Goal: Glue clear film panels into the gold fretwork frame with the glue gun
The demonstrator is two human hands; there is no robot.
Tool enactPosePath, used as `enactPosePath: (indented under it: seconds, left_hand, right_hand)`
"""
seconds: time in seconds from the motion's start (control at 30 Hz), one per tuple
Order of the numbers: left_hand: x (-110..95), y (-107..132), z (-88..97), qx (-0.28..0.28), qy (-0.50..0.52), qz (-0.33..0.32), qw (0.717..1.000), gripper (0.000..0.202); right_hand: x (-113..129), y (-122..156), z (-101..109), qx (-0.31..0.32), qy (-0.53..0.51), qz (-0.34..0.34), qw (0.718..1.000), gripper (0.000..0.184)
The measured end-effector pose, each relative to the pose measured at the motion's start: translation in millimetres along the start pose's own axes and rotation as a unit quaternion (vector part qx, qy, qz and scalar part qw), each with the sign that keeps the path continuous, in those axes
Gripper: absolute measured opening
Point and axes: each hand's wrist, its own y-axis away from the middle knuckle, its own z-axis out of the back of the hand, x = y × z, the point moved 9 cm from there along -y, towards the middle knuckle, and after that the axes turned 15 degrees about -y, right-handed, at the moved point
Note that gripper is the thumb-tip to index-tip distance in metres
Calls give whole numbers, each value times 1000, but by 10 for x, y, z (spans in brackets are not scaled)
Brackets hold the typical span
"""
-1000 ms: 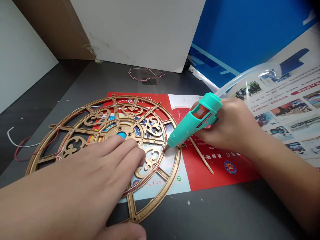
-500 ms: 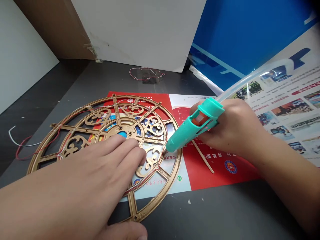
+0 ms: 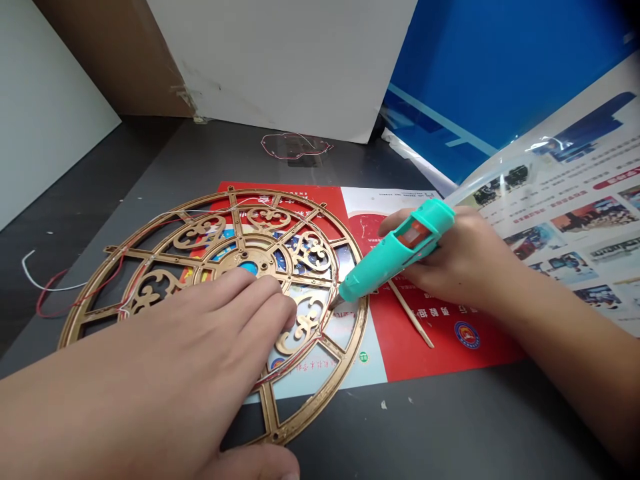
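A round gold-coloured openwork wheel (image 3: pixel 350 347) with scrollwork panels and thin spokes lies flat, with red and white wires strung along it. My left hand (image 3: pixel 220 333) rests on it, fingers spread over the hub and a scroll panel, hiding its lower left part. My right hand (image 3: pixel 465 260) grips a teal hot glue gun (image 3: pixel 395 250). The gun's nozzle sits at the wheel's right inner rim, touching it or very nearly so. A clear tube (image 3: pixel 500 177) curves away from the gun's rear.
The wheel lies on a red and white printed sheet (image 3: pixel 450 340) on a dark tabletop (image 3: pixel 425 420). A wooden stick (image 3: pixel 413 313) lies under my right hand. A pink wire loop (image 3: pixel 295 145) lies behind, and a curled brochure (image 3: pixel 575 233) rises at right.
The glue gun's rear has dipped slightly while its nozzle stays at the rim. The whole scene has shifted slightly in view. My left hand stays on the wheel.
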Motion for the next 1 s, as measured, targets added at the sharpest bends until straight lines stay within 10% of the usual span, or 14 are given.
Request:
enactPosePath:
  seconds: [0.23, 0.5, 1.0]
  left_hand:
    - [38, 60, 186, -1, 2, -2, 1000, 100]
    - [124, 54, 714, -80, -60, -101, 990, 149]
    - [196, 78, 685, -78, -43, -97, 991, 145]
  right_hand:
    - [-37, -70, -23, -9, -7, -27, 1000, 21]
    - [-29, -138, -75, 24, -36, -22, 999, 11]
    - [-36, -150, -71, 28, -31, -40, 998, 16]
